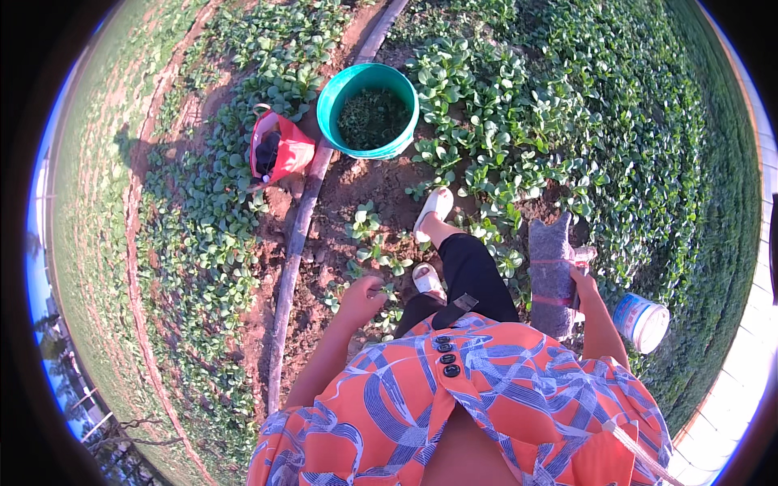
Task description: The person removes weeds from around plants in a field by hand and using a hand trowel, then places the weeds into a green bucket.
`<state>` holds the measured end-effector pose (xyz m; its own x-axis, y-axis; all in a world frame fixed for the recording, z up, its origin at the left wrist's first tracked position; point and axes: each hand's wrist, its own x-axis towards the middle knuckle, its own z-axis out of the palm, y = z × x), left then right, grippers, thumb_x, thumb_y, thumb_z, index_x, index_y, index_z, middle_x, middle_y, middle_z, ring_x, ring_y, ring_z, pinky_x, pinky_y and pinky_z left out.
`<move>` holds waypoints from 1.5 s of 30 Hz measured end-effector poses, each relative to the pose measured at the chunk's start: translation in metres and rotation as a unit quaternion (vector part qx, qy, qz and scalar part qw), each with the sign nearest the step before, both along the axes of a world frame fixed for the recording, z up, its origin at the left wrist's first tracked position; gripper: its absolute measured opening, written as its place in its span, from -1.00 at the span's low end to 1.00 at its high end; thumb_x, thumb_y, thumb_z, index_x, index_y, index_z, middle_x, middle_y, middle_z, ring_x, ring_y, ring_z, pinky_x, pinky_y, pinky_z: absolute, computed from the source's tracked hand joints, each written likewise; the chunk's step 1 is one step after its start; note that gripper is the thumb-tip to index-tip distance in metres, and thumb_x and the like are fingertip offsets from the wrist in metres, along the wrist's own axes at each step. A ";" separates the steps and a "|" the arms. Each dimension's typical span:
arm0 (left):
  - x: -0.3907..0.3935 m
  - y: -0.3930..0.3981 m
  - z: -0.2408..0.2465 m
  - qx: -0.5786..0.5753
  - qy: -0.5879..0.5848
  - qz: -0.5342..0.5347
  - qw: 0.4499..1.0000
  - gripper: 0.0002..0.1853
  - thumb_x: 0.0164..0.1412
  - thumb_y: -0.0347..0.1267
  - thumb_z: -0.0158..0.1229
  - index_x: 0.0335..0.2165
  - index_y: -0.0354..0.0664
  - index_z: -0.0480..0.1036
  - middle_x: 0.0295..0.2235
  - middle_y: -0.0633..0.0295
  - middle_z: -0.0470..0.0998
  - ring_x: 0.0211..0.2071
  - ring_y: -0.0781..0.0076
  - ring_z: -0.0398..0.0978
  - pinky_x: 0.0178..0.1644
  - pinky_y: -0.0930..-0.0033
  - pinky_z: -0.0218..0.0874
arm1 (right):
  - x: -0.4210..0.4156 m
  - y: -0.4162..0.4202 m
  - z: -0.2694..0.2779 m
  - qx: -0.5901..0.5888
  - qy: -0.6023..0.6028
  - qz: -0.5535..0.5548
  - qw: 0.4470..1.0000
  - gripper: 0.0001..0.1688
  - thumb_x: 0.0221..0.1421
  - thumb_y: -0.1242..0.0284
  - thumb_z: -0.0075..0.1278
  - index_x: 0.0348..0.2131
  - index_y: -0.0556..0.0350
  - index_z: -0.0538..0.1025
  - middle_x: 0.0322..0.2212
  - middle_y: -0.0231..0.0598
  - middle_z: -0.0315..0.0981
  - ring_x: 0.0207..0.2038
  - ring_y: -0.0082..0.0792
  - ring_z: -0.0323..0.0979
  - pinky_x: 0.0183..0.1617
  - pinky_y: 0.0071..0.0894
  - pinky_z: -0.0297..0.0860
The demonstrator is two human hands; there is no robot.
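My right hand (585,290) grips the side of a rolled grey felt-like pad (549,273) bound with red straps, held at my right above the plants. My left hand (363,299) hangs over low leafy plants at my left, its fingers curled; whether it holds anything small cannot be told. Ahead of me a green plastic bucket (398,146) stands on the soil with dark green plant matter in it. To its left sits a red bag (295,152) with dark things inside.
A long grey hose or pipe (296,243) runs along the soil on my left, passing beside the bucket. Dense leafy green plants (516,121) grow on both sides. A white and blue tub (650,328) stands at the far right. My feet, in white slippers (435,209), are on the ground.
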<state>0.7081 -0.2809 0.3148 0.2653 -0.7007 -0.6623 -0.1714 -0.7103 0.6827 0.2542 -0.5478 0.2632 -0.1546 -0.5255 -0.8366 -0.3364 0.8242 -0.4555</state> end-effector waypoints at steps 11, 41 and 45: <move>0.101 -0.132 -0.039 0.081 0.014 0.044 0.996 -0.63 -0.12 -0.34 0.12 -0.27 -0.29 0.37 -0.39 0.15 0.46 -0.34 0.48 0.41 -0.25 0.46 0.22 | 0.070 -0.021 -0.029 0.154 0.207 0.416 0.872 -0.35 -0.27 0.02 -0.02 -0.31 0.21 0.44 -0.39 0.01 0.42 -0.29 -0.18 0.41 -0.22 -0.32 0.30; 0.333 -0.282 -0.285 0.132 0.246 0.379 0.882 -0.53 -0.22 -0.51 0.02 -0.19 -0.24 0.22 -0.29 0.09 0.35 -0.30 0.23 0.36 -0.38 0.21 0.31 | 0.324 -0.017 0.007 0.183 0.318 0.274 0.889 -0.58 -0.19 0.24 0.00 -0.36 0.19 0.43 -0.48 -0.13 0.42 -0.38 -0.29 0.39 -0.26 -0.34 0.28; 0.344 -0.318 -0.213 0.183 0.150 0.377 0.896 -0.63 -0.25 -0.47 0.06 -0.34 -0.33 0.23 -0.42 0.09 0.33 -0.38 0.21 0.38 -0.37 0.16 0.31 | 0.350 -0.035 0.016 0.087 0.306 0.289 0.903 -0.54 -0.22 0.19 -0.02 -0.38 0.20 0.41 -0.48 -0.04 0.42 -0.37 -0.14 0.40 -0.25 -0.27 0.28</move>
